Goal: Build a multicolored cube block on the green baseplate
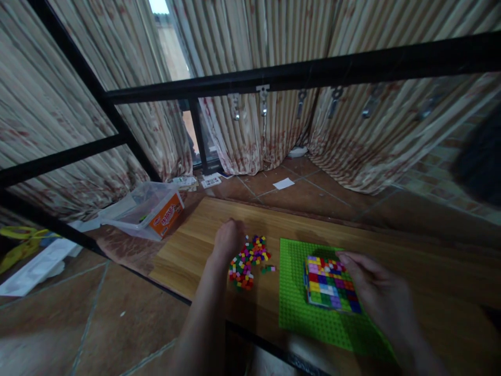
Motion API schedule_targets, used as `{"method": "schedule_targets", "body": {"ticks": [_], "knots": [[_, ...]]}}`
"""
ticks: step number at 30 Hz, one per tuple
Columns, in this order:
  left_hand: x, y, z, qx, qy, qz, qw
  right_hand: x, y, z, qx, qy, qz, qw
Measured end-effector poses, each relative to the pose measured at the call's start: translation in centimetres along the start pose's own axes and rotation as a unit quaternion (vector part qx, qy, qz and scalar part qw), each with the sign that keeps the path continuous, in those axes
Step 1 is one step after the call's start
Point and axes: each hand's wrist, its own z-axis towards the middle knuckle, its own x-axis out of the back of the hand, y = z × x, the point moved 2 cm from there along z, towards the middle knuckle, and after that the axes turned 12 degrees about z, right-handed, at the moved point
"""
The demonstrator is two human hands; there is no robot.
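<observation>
My left hand (pixel 230 239) is curled, fingers pointing down at the far left edge of a loose pile of small coloured building bricks (pixel 243 269). Its fingertips are mostly hidden, and I cannot see what they hold. A green studded baseplate (pixel 293 308) lies right of the pile. On it stands a low rectangular build of multicoloured bricks (pixel 327 286), with many colours on its top layer. My right hand (pixel 371 279) is at the build's far right corner, thumb and forefinger pinched together. Anything between those fingertips is too small to make out.
Everything sits on a low wooden table (pixel 195 230). A clear plastic box (pixel 144 211) with an orange label stands beyond its left end. A black metal frame (pixel 250 81) with hanging clips crosses ahead, before striped curtains (pixel 266 136). Papers (pixel 284 184) lie on the tiled floor.
</observation>
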Motion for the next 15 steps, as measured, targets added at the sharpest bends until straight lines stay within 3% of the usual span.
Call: {"method": "schedule_targets", "body": {"ticks": [8,15], "knots": [[-1.8,0.7,0.4,0.018,-0.03,0.028,0.999,0.5,0.1,0.0,0.008,-0.012,0.003,1.0],[-0.2,1.1,0.4,0.03,-0.021,0.004,0.999,0.2,-0.7,0.1,0.02,-0.011,0.038,0.999]]}}
